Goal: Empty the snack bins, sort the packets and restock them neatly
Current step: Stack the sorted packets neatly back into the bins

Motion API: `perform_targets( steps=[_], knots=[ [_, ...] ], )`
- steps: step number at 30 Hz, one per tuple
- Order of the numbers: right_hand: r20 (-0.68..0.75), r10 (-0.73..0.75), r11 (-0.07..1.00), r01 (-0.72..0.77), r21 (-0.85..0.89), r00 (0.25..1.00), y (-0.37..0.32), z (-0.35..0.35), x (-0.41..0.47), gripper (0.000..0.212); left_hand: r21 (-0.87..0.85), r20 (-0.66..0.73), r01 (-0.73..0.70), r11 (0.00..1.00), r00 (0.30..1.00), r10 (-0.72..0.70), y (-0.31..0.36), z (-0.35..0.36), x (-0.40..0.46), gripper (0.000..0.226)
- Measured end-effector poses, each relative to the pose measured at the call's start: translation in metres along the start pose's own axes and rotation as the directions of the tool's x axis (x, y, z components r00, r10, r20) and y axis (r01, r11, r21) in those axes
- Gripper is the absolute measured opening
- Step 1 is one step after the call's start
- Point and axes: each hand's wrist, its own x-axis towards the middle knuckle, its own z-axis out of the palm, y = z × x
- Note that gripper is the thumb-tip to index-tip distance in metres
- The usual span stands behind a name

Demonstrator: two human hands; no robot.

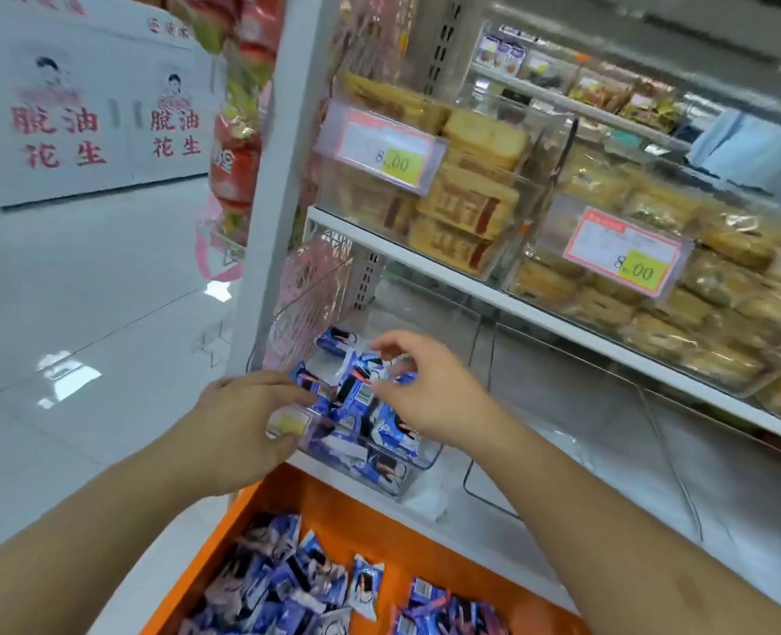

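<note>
While both hands work at the clear acrylic snack bin (407, 469) on the lower shelf, the blue snack packets (356, 401) heaped inside it lie directly between them, slightly nearer the right hand (425, 387). That hand hovers over the heap with thumb and forefinger drawn together at a packet top; motion blur makes it impossible to tell whether they already pinch it. The left hand (246, 414) curls round the bin's near left corner, its fingers beside the yellow price tag (290, 422), seemingly steadying the bin. The bin's long axis runs away from the hands, toward the shelf's back. Below the wrists, nearer the person, sits an orange tray (379, 533) holding more of the same loose blue packets (287, 584), so any packet lifted out probably travels back and down toward the body. Above the right hand, the white shelf edge (516, 309) carrying bins of wrapped cakes (466, 194) limits headroom; lifting should stay low. To the right of that hand, open shelf space gives room for sorting.
</note>
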Motion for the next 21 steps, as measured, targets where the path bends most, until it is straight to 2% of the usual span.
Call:
perform_targets(
  steps=[3,6,8,11,16,18,21],
  knots=[
    [0.159,0.1,0.977,-0.067,-0.202,0.982,0.008,0.024,0.066,0.072,-0.03,0.027,0.006,1.0,1.0,-0.005,-0.009,0.0,-0.001,0.053],
    [0.275,0.181,0.964,-0.115,-0.241,0.944,0.017,0.045,0.1,0.092,-0.084,-0.006,0.01,0.996,1.0,-0.01,-0.011,0.0,0.001,0.054],
    [0.336,0.177,0.977,-0.125,-0.17,0.925,0.017,0.056,0.109,0.085,-0.114,-0.019,0.013,0.993,1.0,-0.016,-0.011,0.0,0.002,0.054],
    [0.381,0.152,0.977,-0.081,-0.196,0.912,0.015,0.07,0.112,0.073,-0.16,-0.044,0.006,0.987,0.999,-0.014,-0.009,-0.001,0.002,0.056],
    [0.404,0.235,0.96,-0.148,-0.236,0.884,0.013,0.071,0.113,0.098,-0.171,-0.055,0.007,0.985,0.998,-0.016,-0.008,-0.002,0.001,0.056],
    [0.439,0.259,0.953,-0.153,-0.263,0.86,0.01,0.068,0.112,0.092,-0.174,-0.053,0.014,0.985,0.998,-0.023,-0.008,-0.002,0.001,0.054],
    [0.429,0.264,0.962,-0.207,-0.176,0.864,0.009,0.069,0.11,0.079,-0.187,-0.057,0.012,0.982,0.998,-0.023,-0.007,-0.002,0.001,0.054]
  ],
)
